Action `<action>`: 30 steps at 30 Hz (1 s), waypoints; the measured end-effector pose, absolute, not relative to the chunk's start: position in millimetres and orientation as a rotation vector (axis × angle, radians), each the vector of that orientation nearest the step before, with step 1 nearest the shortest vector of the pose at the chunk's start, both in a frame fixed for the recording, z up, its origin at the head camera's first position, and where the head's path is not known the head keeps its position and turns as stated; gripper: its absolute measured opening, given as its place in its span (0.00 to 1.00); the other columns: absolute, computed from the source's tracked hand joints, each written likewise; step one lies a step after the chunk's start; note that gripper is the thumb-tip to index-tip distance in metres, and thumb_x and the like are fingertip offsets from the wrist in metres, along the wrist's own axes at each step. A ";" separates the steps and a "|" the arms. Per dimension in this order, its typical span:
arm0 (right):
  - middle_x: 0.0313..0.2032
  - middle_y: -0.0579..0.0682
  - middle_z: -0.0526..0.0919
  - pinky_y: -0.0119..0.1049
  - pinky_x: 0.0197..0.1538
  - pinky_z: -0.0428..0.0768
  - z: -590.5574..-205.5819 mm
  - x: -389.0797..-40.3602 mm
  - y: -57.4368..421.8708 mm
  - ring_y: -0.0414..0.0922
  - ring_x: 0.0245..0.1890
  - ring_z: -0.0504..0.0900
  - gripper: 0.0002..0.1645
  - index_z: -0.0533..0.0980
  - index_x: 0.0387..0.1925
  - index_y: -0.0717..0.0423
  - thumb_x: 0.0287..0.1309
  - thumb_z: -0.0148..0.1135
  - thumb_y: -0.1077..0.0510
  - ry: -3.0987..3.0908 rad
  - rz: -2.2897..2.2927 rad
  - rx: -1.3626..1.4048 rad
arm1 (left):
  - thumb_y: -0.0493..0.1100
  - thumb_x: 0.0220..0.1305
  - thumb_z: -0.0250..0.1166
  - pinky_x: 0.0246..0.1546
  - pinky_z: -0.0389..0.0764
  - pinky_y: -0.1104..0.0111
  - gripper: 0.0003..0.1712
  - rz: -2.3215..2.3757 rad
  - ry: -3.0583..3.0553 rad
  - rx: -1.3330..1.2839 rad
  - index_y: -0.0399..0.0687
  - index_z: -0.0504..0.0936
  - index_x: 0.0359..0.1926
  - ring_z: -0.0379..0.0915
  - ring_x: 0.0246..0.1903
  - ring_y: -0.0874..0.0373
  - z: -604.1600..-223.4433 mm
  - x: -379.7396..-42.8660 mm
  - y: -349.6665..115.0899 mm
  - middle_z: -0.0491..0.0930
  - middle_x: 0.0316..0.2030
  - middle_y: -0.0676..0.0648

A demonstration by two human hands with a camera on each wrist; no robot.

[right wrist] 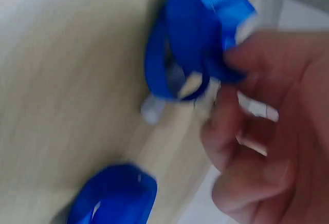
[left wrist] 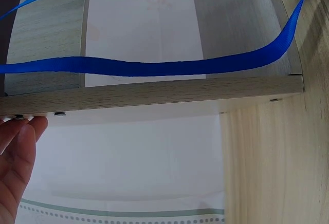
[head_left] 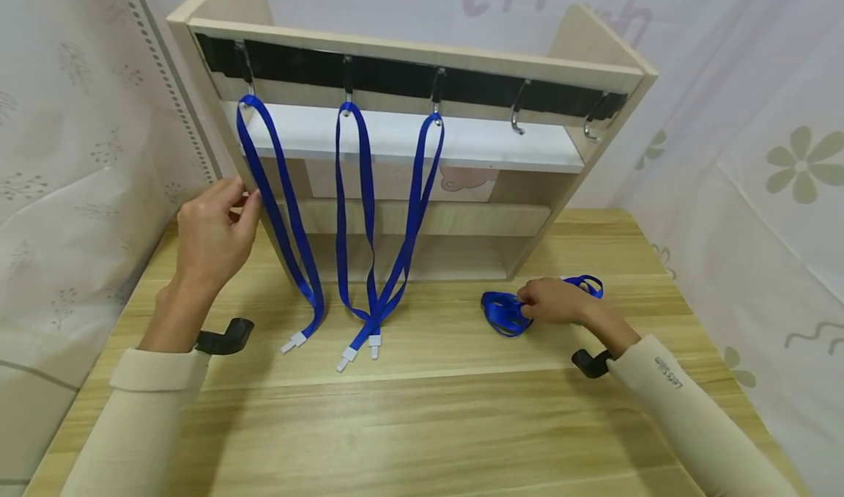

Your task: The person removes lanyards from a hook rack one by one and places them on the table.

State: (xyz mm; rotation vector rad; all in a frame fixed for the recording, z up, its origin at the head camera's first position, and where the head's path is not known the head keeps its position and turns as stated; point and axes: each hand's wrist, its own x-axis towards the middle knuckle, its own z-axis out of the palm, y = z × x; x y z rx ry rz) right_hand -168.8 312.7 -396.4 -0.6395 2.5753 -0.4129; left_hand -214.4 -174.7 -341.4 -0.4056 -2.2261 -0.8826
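A coiled blue lanyard [head_left: 506,314] is pinched between the thumb and fingers of my right hand [head_left: 554,300], low over the table's right side. In the right wrist view its ribbon loops [right wrist: 187,34] hang from the fingertips, blurred, with a pale clip below. A second coiled lanyard [head_left: 587,286] lies just behind that hand. My left hand [head_left: 214,233] touches the outer side of the wooden rack [head_left: 422,46]; in the left wrist view its fingertips [left wrist: 38,126] meet the side panel. Three blue lanyards [head_left: 280,167] hang from the left three hooks, their white clips reaching the table.
Two bare hooks [head_left: 517,116] are on the right of the rack's black strip [head_left: 395,78]. The middle and right hanging ribbons cross near the bottom. A white shelf [head_left: 488,141] sits behind them. Patterned cloth [head_left: 758,152] surrounds the wooden table [head_left: 422,431].
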 end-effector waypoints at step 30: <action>0.30 0.45 0.86 0.41 0.31 0.80 -359.7 -174.4 300.5 0.41 0.27 0.82 0.06 0.85 0.37 0.53 0.63 0.65 0.57 3.100 -0.247 -0.703 | 0.36 0.70 0.58 0.34 0.58 0.93 0.12 -0.875 -2.243 -0.404 0.29 0.80 0.36 0.83 0.33 0.39 -340.4 -214.5 -174.6 0.83 0.32 0.33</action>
